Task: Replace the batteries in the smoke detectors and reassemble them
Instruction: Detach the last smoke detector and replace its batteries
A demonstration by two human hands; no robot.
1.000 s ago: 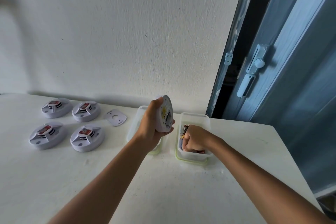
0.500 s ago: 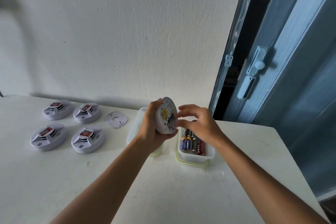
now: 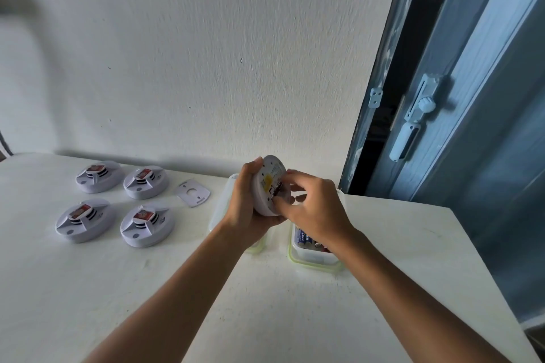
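Soft, even daylight is illuminating the scene; overall exposure is moderate with a cool cast. A broad, blurred shadow is falling across the wall [image 3: 206, 53] far to the left of the left hand [image 3: 247, 206], and a narrow shadow band is running along the wall base behind the counter [image 3: 265, 303]. The right hand [image 3: 312, 209] is showing slight motion blur at the fingertips. Wide-angle distortion is bending the door frame [image 3: 380, 68] to the right of the hands. No glare is appearing on the counter.
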